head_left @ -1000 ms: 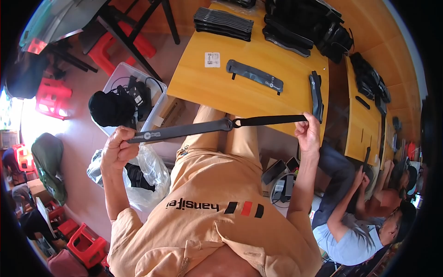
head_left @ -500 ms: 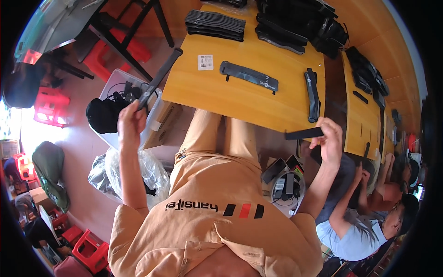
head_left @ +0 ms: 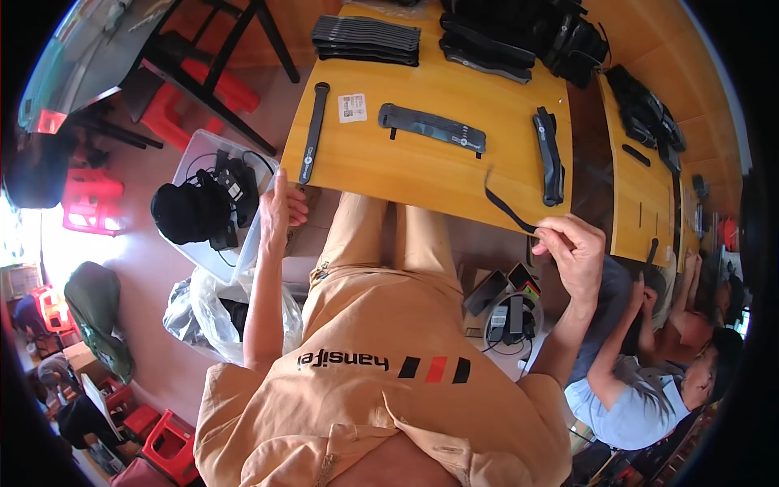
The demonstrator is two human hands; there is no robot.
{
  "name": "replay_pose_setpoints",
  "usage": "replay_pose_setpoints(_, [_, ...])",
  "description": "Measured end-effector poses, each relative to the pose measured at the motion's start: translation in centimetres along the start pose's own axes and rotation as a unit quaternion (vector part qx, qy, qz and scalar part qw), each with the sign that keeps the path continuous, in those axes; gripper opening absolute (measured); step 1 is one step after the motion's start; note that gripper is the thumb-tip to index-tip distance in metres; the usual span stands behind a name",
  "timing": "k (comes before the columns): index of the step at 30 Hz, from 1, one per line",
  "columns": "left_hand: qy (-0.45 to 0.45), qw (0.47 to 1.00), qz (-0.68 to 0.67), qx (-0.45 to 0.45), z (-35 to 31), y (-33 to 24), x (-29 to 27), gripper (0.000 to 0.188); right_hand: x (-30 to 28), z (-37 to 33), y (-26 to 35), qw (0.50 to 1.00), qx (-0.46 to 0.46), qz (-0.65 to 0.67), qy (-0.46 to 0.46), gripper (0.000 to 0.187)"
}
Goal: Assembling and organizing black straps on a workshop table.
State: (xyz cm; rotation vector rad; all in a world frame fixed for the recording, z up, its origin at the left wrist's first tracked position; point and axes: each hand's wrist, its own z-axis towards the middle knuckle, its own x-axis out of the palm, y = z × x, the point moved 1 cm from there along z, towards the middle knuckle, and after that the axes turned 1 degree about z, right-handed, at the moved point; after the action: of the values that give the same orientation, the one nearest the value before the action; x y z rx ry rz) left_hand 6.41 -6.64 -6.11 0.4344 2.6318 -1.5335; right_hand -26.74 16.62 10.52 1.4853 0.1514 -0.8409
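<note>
Down onto the table [head_left: 365, 169] has gone the gray strap [head_left: 315, 134]: half a second ago the left hand [head_left: 281, 207] gripped it over the plastic box [head_left: 195, 154], and now it lies by itself near the table's left edge, upper left of centre in the frame. It runs almost straight up and down, with its ringed end at the top.

That left hand is now empty, fingers loose and spread, just below the strap's lower end by the table's near left corner. Whether a fingertip touches the table edge, I cannot tell.

To the right of centre, the right hand [head_left: 572, 247] pinches one end of the black strap [head_left: 511, 215] narrowly between thumb and fingers. Half a second ago that strap stuck out nearly level to the left; now it bends up and leftward over the table's near edge, its free end thin and a little blurred.

One second ago the two straps were stretched end to end between the hands. They are now well apart, so as I judge it the pair is separated and only the black one remains in a grip.

Other pieces keep their places on the table: the wide gray band [head_left: 434, 128] at upper centre, the folded dark band [head_left: 548, 154] toward the right side, the stack of bands [head_left: 365, 40] at the top, and the white label [head_left: 352, 108] just right of the gray strap.
</note>
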Motion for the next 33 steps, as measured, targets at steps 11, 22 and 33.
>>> replay_pose_setpoints(11, [0.327, 0.855, 0.080, 0.394, -10.7, -9.8, 10.8, 0.036, 6.1, 1.6, 2.7, 0.986, -0.072, 0.085, 0.124, 0.011])
replay_pose_setpoints(22, [0.510, 0.823, 0.156, 0.195, -3.8, -5.4, 8.9, 0.022, 7.4, 2.1, -7.1, 0.969, 0.140, 0.205, 0.012, 0.015])
replay_pose_setpoints(33, [0.235, 0.960, 0.036, 0.150, 2.8, -6.1, 11.3, 0.014, 10.7, 6.5, -12.0, 0.937, 0.187, 0.277, -0.096, 0.007])
